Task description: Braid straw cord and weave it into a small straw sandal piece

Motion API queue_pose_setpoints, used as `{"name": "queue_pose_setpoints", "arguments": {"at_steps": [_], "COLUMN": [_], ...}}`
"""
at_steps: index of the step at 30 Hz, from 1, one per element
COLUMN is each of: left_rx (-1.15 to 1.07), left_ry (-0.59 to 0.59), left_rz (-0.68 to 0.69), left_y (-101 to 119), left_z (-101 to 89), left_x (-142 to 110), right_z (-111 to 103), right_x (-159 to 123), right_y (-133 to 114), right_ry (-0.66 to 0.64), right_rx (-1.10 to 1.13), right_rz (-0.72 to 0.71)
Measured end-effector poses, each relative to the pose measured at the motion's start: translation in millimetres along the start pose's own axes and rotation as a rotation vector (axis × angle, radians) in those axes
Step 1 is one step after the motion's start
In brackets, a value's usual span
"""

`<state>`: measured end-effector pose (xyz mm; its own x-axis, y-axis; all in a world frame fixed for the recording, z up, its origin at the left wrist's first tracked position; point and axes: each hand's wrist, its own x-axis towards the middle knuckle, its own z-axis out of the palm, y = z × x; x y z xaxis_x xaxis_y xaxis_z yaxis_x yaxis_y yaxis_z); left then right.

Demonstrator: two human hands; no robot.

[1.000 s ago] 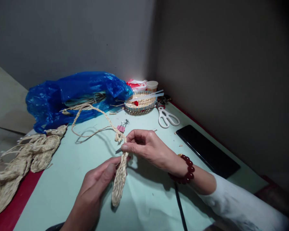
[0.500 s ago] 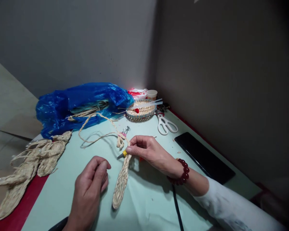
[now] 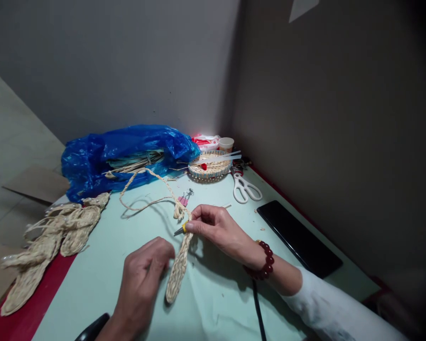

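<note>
- Beige and flat, a long woven straw piece is hanging at a slant over the pale green surface, its narrow upper end lying under our right hand and its rounded end pointing towards us.
- With the right hand we are pinching that narrow end between thumb and fingers, together with a dark-tipped tool with a yellow collar; its tips are pointing left, past the weave.
- Our left hand is curling closed just beside the piece; its fingertips are turning out of sight, so we cannot tell whether they are gripping a strand.
- A thin beige braided cord is looping away from the pinched end, towards the crumpled blue plastic bag.
- We seem to be working at the join of weave and cord, with the tool at the narrow end.
- As we judge it, any move there is calling for a firm right pinch, left fingers steadying the broad part, and tool tips staying clear of the strands and the left fingertips.
- White-handled scissors are lying beyond the right hand, near a round woven basket.
</note>
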<state>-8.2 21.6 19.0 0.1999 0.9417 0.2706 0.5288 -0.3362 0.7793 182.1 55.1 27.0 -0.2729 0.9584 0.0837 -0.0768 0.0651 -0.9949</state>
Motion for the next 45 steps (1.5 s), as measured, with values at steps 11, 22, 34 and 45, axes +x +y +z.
{"name": "queue_pose_setpoints", "arguments": {"at_steps": [11,22,34,45], "left_rx": [0.176,0.132,-0.617,-0.594], "left_ry": [0.091,0.082,0.164,0.095], "left_rz": [0.361,0.329,-0.405,-0.433], "left_y": [3,-2,-1,-8], "left_z": [11.7,12.1,-12.9,-8.9], "left_x": [-7,-8,12,9], "right_z": [14,12,0,-3], "right_x": [-9,-8,1,3], "right_y": [-2,2,2,-2], "right_ry": [0.149,0.127,-0.010,-0.036], "right_rx": [-0.100,-0.069,0.060,0.101], "right_rz": [-0.118,-0.133,-0.033,0.014]}}
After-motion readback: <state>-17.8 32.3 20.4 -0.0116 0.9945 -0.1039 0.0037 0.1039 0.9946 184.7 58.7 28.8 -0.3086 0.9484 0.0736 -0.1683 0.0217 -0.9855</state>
